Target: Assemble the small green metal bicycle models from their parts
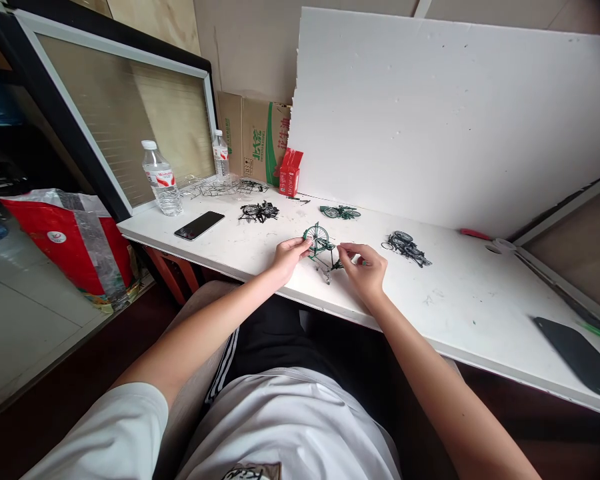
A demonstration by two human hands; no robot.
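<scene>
A small green model bicycle (pixel 322 245) is held up between my hands, just above the front part of the white table. Its spoked wheel points away from me. My left hand (pixel 291 257) pinches the bicycle at the wheel's left side. On the other side, my right hand (pixel 364 265) has thumb and fingertips pressed together at the frame's end; any small part between them is too small to make out. Beyond my hands lies another green model bicycle (pixel 341 212). Dark model bicycles lie in a pile (pixel 408 249) to the right and another pile (pixel 260 211) to the left.
A black phone (pixel 199 225) and a water bottle (pixel 161 179) are at the left, with a second bottle (pixel 221 153) behind. Thin sprue frames (pixel 220 189) lie near a red box (pixel 289 172). A dark flat object (pixel 577 353) sits at the right edge. A white board (pixel 450 113) stands behind.
</scene>
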